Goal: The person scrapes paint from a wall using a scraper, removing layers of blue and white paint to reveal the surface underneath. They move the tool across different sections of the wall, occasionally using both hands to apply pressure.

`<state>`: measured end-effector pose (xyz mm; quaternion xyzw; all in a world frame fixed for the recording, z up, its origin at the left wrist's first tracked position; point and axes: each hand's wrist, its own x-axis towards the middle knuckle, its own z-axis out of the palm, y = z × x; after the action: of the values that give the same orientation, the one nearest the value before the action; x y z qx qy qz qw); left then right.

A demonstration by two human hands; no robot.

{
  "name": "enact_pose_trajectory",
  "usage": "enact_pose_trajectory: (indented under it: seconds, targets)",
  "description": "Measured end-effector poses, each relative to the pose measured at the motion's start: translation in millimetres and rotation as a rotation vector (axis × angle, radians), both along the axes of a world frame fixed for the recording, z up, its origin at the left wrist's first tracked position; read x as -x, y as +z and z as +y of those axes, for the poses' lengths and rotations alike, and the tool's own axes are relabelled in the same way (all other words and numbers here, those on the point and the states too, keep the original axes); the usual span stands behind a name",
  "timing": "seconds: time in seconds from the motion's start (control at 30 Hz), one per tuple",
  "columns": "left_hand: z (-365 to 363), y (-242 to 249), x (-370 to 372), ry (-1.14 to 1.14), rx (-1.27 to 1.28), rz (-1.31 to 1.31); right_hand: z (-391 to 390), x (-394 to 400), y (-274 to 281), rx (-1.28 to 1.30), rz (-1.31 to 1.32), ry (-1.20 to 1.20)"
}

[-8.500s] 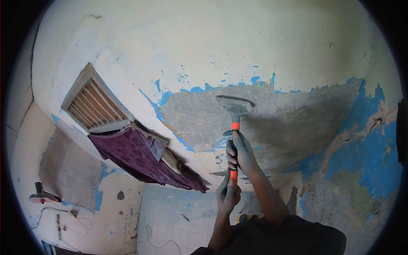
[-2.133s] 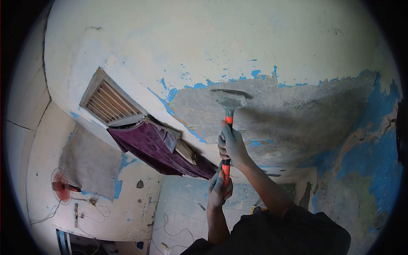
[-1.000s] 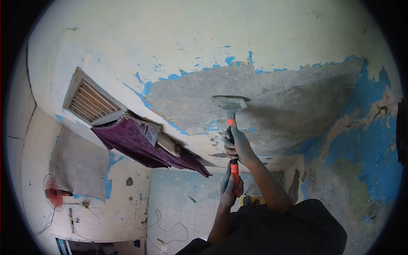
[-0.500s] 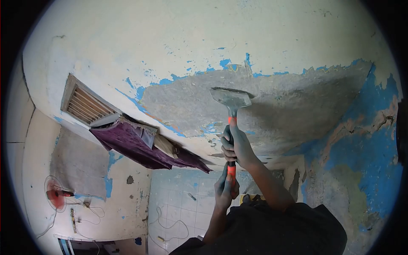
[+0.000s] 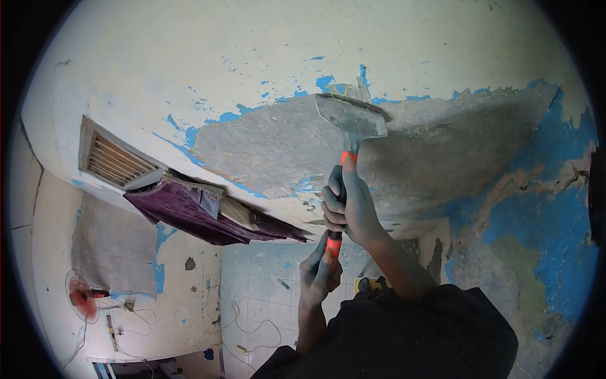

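Note:
A long-handled scraper [image 5: 353,118] with a wide metal blade and a black and orange handle is held up against the wall. Its blade edge lies at the upper border of a bare grey patch [image 5: 265,148], where blue and cream paint flakes begin. My right hand [image 5: 350,205] is wrapped around the handle below the blade, thumb pointing up along it. Lower down, my left hand [image 5: 320,273] grips the handle's end.
To the left are a slatted wall vent [image 5: 120,156] and a purple curtain [image 5: 208,218] bunched beneath it. A red fan [image 5: 83,295] hangs on the left wall with loose cords. Below, a cable [image 5: 271,323] trails over the tiled floor [image 5: 252,284]. Peeling blue paint [image 5: 524,221] covers the right side.
The scraper blade has moved upward along the wall to the patch's upper border, and both hands have shifted with it. The view has shifted slightly too.

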<state>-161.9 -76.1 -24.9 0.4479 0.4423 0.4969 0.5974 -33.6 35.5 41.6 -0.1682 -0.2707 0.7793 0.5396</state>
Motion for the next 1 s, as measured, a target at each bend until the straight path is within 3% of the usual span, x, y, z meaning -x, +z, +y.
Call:
enact_pose_trajectory:
  seconds: [0.13, 0.57, 1.0]
  targets:
    - [-10, -13, -8, 0.046, 0.03, -0.123, -6, 3, -9, 0.079, -0.137, 0.027]
    - [-5, -27, 2, -0.02, 0.065, -0.143, -5, 5, -11, 0.057, -0.18, -0.007]
    - [-4, -6, 0, -0.047, 0.048, -0.111, -4, 6, -10, 0.036, -0.162, -0.004]
